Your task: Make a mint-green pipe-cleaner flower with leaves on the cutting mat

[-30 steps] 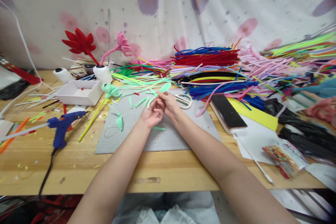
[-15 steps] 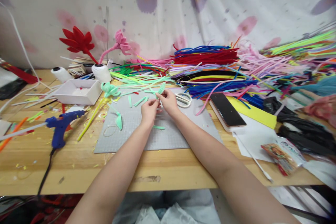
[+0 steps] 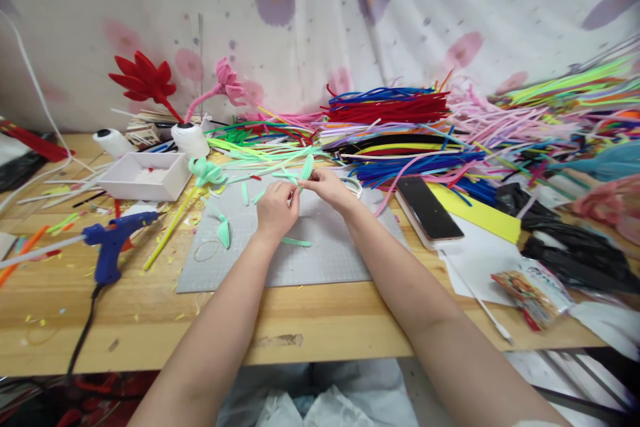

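Over the grey cutting mat (image 3: 330, 259) my two hands meet. My right hand (image 3: 328, 188) pinches a mint-green pipe-cleaner piece (image 3: 308, 165), whose looped end stands up above the fingers. My left hand (image 3: 278, 209) is closed, its thumb and fingertips pressed at the lower part of the same piece. White scissors (image 3: 356, 186) lie partly hidden behind my right hand. On the mat, left of my hands, rest a mint-green leaf shape (image 3: 224, 233) and a short cut strip (image 3: 245, 194). Another strip (image 3: 296, 241) lies close to my left wrist.
A blue glue gun (image 3: 111, 240), a white box (image 3: 145, 177) and a mint-green flower on a yellow stem (image 3: 206, 172) are at left. Pipe-cleaner bundles (image 3: 390, 107) line the back. A phone (image 3: 429, 209) and a snack packet (image 3: 531, 293) lie at right.
My left hand has turned and moved slightly left, its back now more toward me. My right hand shifted a little to the right, covering more of the scissors. The view moved slightly.
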Tool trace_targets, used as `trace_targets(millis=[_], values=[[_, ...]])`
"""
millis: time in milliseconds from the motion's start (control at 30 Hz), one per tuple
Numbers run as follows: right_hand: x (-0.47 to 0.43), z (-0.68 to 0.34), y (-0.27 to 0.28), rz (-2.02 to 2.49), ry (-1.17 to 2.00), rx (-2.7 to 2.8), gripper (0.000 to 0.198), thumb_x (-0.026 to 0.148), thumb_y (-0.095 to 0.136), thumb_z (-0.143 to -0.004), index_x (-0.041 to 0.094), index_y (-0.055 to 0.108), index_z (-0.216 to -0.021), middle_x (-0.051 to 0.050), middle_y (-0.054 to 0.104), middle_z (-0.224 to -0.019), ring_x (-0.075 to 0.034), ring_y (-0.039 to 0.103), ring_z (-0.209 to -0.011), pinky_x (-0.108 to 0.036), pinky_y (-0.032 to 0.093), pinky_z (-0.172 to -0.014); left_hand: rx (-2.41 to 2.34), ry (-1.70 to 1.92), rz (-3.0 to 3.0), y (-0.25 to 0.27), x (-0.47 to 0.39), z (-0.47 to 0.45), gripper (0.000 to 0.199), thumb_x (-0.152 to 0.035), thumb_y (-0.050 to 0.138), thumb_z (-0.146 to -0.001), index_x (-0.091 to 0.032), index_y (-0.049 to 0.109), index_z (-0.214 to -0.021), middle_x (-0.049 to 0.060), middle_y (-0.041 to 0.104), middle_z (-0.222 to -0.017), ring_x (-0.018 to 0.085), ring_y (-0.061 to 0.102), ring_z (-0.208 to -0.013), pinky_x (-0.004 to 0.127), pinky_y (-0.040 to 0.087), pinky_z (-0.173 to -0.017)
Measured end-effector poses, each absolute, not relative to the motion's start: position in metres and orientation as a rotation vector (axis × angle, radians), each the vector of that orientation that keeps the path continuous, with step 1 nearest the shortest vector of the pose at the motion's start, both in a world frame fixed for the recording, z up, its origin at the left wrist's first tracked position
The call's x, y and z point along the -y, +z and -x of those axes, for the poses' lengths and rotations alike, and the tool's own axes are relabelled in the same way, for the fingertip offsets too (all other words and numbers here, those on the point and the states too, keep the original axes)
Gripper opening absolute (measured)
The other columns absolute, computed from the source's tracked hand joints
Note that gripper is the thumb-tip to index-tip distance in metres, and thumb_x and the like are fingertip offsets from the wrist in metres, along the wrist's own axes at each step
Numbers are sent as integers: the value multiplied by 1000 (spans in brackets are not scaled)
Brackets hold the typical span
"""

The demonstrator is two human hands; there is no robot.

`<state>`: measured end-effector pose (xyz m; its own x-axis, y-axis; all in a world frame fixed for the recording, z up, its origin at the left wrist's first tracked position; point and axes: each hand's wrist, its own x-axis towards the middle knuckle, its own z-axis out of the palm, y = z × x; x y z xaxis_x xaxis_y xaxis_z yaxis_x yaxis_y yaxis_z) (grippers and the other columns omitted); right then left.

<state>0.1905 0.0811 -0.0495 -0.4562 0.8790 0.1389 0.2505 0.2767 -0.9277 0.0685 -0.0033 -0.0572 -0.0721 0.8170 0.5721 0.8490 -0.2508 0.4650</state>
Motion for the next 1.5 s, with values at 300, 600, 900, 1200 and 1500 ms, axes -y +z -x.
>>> trace_targets(millis=[300,600,900,1200,1500], values=[[-74,-193,-49,817,1804,1588,33,34,69,-54,16,42,-55,9,29,-46,-3,21,-44,-23,13,-46,2419,-2301,1899,-60,-5,-68,8,-25,58,-65,-17,58,-62,-2,51,-54,10,44,-52,24,37,-54],[-71,-192,-50,729,2041,1394,43,29,74,-53,18,32,-54,9,27,-45,-2,20,-42,-23,11,-45,2673,-3326,1702,-62,-7,-68,13,-16,62,-62,-13,52,-54,-6,38,-45,3,37,-39,17,37,-43],[-72,-200,-55,689,2318,1452,37,31,73,-58,16,39,-56,9,28,-46,-3,21,-43,-20,13,-44,2628,-3371,1892,-57,-9,-50,18,-26,61,-69,-14,63,-82,4,61,-73,9,55,-59,22,46,-54],[-68,-194,-59,692,2323,1327,30,37,69,-61,13,52,-67,7,39,-50,-3,29,-44,-18,20,-43,2244,-3496,1763,-62,-13,-53,9,-15,66,-61,-14,60,-69,-2,57,-59,5,52,-56,18,41,-60],[-66,-191,-66,816,2067,1466,27,35,70,-57,13,57,-64,6,42,-47,-3,30,-43,-20,18,-42,2378,-3309,1809,-66,-14,-52,25,-27,71,-57,-13,64,-76,0,60,-68,8,54,-64,19,42,-58]])
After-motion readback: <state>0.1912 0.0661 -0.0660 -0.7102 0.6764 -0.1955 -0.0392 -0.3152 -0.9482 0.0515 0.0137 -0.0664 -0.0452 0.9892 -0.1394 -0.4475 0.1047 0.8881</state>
